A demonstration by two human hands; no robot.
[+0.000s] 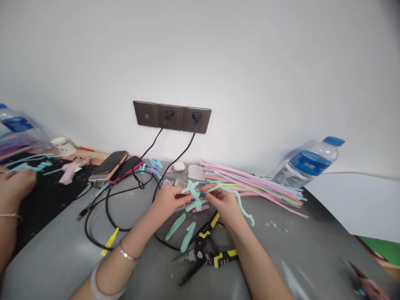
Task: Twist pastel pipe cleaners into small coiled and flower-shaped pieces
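Observation:
My left hand (170, 199) pinches the left side of a mint-green shape bent from pipe cleaners (194, 196). From the other side, my right hand (221, 201) has its thumb and fingers closed on the same shape. A long loose mint pipe cleaner (240, 200) trails from the right fingers over the back of that hand. Below the hands lie two folded mint pieces (188, 236) on the grey table (150, 271). Yellow-and-black pliers (201, 252) rest open just nearer to me, partly behind my right forearm.
A pile of pastel pipe cleaners (256, 185) lies at the back right, beside a leaning water bottle (312, 160). Two phones (109, 166) and black cables (108, 208) occupy the left, below wall sockets (171, 117). Another person's hand (18, 185) works at far left.

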